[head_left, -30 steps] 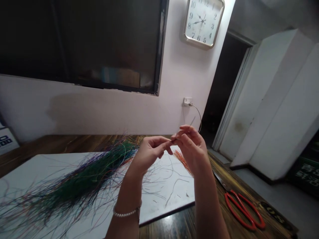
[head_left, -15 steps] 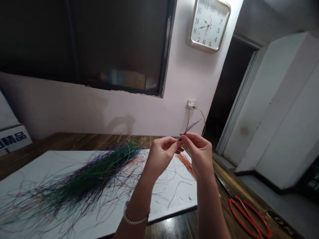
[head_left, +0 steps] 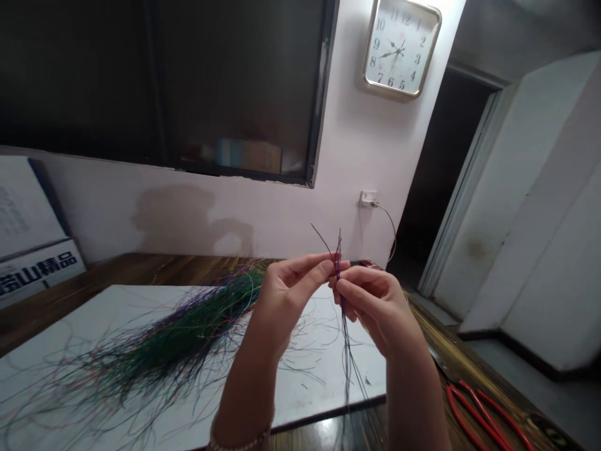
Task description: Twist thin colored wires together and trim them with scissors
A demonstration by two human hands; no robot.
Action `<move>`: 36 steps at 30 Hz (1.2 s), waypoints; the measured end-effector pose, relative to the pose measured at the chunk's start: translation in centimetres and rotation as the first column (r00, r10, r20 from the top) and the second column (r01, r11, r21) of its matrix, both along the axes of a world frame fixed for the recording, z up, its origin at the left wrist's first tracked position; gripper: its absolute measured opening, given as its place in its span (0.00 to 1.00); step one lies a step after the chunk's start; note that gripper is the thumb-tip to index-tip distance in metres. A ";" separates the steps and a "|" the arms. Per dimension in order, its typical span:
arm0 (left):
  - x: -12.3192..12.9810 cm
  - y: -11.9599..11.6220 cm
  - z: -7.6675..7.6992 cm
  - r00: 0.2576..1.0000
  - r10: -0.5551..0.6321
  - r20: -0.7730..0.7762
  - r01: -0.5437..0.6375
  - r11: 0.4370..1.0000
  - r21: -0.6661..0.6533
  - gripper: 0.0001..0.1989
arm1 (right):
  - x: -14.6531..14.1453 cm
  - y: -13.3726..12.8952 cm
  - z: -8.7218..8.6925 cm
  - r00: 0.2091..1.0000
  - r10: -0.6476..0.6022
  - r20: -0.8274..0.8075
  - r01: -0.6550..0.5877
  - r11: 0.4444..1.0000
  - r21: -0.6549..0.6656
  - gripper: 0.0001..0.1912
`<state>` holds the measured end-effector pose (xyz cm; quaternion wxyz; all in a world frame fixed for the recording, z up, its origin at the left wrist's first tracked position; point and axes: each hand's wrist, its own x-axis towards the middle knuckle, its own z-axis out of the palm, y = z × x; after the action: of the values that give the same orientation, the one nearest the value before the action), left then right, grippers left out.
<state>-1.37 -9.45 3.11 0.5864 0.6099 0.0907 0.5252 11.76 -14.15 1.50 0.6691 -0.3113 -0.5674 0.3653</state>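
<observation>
A small cluster of thin dark purple wires (head_left: 346, 338) runs upright between my hands, with short ends fanning above and longer ends hanging below. My left hand (head_left: 286, 294) pinches it near the top with thumb and forefinger. Just below and to the right, my right hand (head_left: 382, 304) grips the same wires, its fingers close to the left ones. To the left, a thick bundle of green, blue and purple wires (head_left: 188, 332) lies across a white board (head_left: 305, 401).
Red-handled scissors (head_left: 504, 416) lie on the wooden table at right. Short wire scraps are scattered on the board. A printed box (head_left: 42, 269) stands at far left. On the wall are a clock (head_left: 401, 47) and a socket (head_left: 369, 199) with a plugged-in cable.
The wires, pointing up to the right before, now stand nearly vertical with long tails hanging below my fingers. My left hand shifted slightly left. The view turned a little left.
</observation>
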 end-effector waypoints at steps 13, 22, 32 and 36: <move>-1.3 -1.8 0.3 0.993 -0.099 0.060 0.101 0.994 -0.028 0.13 | -1.5 -0.7 -0.1 0.927 0.364 -0.088 -0.365 0.931 -0.001 0.04; 0.3 -0.6 0.2 0.999 0.013 0.038 -0.013 1.000 -0.005 0.04 | -1.9 -0.3 0.2 0.995 -0.098 0.007 0.096 0.988 0.125 0.05; 1.4 -0.7 -0.1 0.986 0.108 0.125 -0.104 0.994 -0.037 0.02 | -1.6 -0.5 0.3 0.950 -0.303 0.081 0.285 0.942 0.177 0.03; 1.5 -0.7 -0.3 0.986 0.084 0.143 -0.079 0.996 -0.039 0.02 | -1.6 -0.5 0.5 0.947 -0.309 0.090 0.289 0.939 0.185 0.04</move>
<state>0.11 -10.15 2.80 0.5796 0.5560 0.0815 0.5901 10.15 -14.69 2.04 0.7062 -0.3571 -0.5810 0.1905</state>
